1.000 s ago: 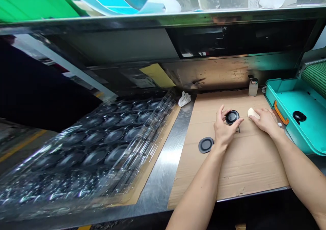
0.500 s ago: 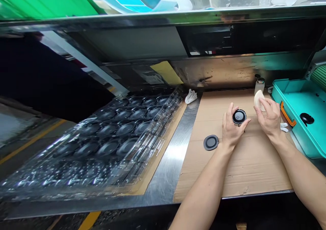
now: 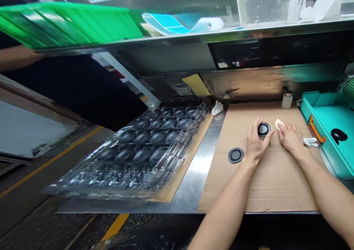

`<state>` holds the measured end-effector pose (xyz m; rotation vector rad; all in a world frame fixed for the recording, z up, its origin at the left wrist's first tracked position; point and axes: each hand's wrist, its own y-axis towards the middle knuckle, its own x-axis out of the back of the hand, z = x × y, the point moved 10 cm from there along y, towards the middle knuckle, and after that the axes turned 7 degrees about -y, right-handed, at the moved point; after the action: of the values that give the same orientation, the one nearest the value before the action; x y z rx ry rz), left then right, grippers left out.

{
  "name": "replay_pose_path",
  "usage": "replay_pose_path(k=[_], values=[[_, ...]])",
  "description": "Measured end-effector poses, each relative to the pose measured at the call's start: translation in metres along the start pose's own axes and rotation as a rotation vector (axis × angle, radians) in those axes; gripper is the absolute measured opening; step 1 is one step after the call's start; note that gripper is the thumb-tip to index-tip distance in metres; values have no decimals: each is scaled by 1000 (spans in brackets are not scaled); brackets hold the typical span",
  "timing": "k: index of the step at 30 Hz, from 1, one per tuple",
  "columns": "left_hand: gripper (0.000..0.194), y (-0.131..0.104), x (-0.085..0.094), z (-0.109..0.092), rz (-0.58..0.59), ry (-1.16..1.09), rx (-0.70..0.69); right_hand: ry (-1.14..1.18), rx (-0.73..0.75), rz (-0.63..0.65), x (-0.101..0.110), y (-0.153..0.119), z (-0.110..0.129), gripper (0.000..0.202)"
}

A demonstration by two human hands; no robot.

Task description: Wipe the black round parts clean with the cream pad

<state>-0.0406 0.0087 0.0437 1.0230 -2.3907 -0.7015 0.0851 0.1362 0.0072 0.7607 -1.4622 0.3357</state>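
My left hand [image 3: 256, 145] is closed round the edge of a round black plastic part [image 3: 264, 129], holding it tilted with its glossy face up above the cardboard sheet [image 3: 221, 183]. In the fingers of my right hand [image 3: 291, 139] is a cream-white oval pad [image 3: 279, 124], low over the cardboard; whether it touches the sheet I cannot tell. A flat dark-grey rounded piece [image 3: 235, 155] with a small tab lies left of my left wrist. Just right of my right hand rests a crumpled white cloth [image 3: 310, 142].
A clear plastic tray [image 3: 166, 161] with rows of black round parts lies left. At right stands a teal bin [image 3: 315, 115], a black part [image 3: 339, 134] inside. A small bottle [image 3: 287, 99] stands behind. Overhead runs a shelf edge [image 3: 179, 38]. Another person's arm [image 3: 19, 57] shows far left.
My right hand has lowered the pad from a raised, upright position towards the cardboard. My left hand keeps hold of the black part. The whole view has shifted, showing more on the left.
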Motion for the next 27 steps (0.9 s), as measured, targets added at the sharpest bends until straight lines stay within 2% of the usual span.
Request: replay_pose_path(k=[3, 5, 7, 9, 14, 17, 18, 20, 22, 23, 24, 27], values=[[39, 18, 0, 25, 40, 110, 170, 12, 0, 18, -1, -2, 3, 43], [44, 38, 0, 47, 121, 277, 277, 42, 13, 44, -1, -4, 9, 42], [52, 59, -1, 66, 245, 501, 325, 96, 38, 70, 1, -6, 19, 40], [55, 75, -3, 82, 389, 697, 333, 160, 62, 95, 2, -9, 29, 39], [59, 90, 5, 111, 572, 934, 302, 287, 68, 110, 2, -13, 38, 34], [61, 95, 15, 133, 618, 1053, 297, 314, 54, 78, 0, -12, 37, 29], [59, 100, 15, 135, 614, 1083, 258, 316, 47, 66, -2, -11, 36, 28], [56, 118, 13, 127, 509, 1167, 165, 316, 41, 55, -5, -9, 37, 25], [56, 135, -4, 102, 377, 1189, 54, 311, 40, 46, -9, -7, 38, 23], [56, 141, -24, 83, 346, 1152, -20, 308, 41, 41, -11, -6, 39, 22], [56, 145, -50, 61, 348, 1080, -111, 303, 41, 35, -12, -6, 39, 21], [47, 132, -153, -20, 481, 723, -392, 286, 47, -7, -16, -5, 42, 19]])
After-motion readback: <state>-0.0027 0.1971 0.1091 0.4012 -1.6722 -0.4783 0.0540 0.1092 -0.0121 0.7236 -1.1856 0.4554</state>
